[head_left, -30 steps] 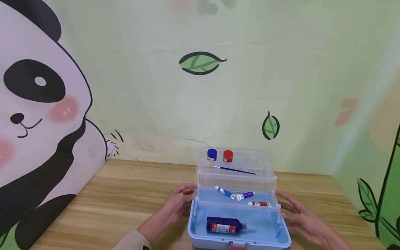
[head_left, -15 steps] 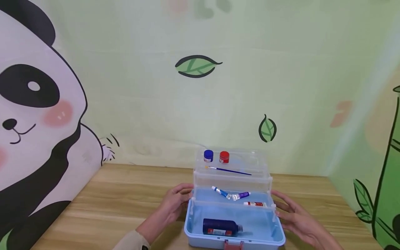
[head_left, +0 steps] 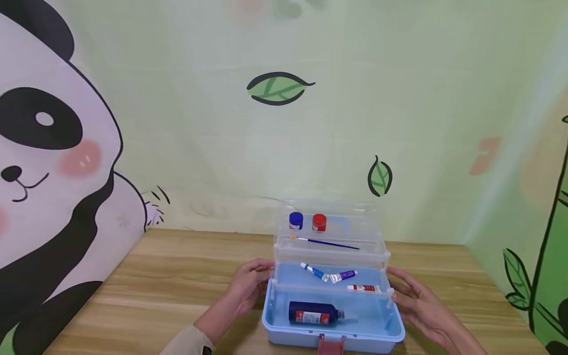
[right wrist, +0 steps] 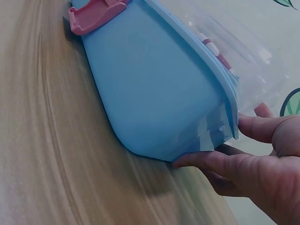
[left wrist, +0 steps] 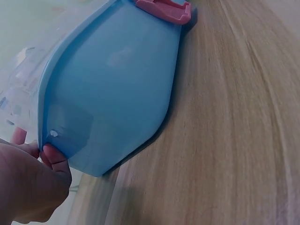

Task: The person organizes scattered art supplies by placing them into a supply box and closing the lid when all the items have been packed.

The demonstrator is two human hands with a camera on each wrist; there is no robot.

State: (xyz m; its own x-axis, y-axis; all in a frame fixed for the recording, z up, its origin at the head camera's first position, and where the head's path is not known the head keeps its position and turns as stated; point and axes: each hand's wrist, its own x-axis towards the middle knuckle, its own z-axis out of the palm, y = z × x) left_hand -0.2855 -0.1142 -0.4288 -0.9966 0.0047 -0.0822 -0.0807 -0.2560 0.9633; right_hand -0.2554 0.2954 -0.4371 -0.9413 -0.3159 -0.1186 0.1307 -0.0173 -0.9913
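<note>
In the head view a light blue plastic storage box [head_left: 284,335] with a pink latch [head_left: 331,344] stands with its clear tiered trays [head_left: 330,256] spread out. My left hand [head_left: 249,286] grips its left side; the left wrist view shows fingers pinching the rim near a corner. On the opposite side, my right hand [head_left: 421,305] holds the rear right corner, thumb and fingers around the rim. A dark blue bottle [head_left: 310,313] lies inside the base. Blue, purple and red-white paint tubes [head_left: 315,272] lie in the middle tray. A paintbrush [head_left: 333,244] lies above them.
A blue-capped jar [head_left: 296,221] and a red jar [head_left: 319,222] stand in the top clear section. The box is on a wooden table [head_left: 177,266]. Close behind it hangs a pale green backdrop [head_left: 213,123] with a panda and leaves.
The far edge of the clear top section appears higher than before. The bottle has rolled slightly in the base, so its label shows differently. Both hands stay on the box; the view has shifted a little.
</note>
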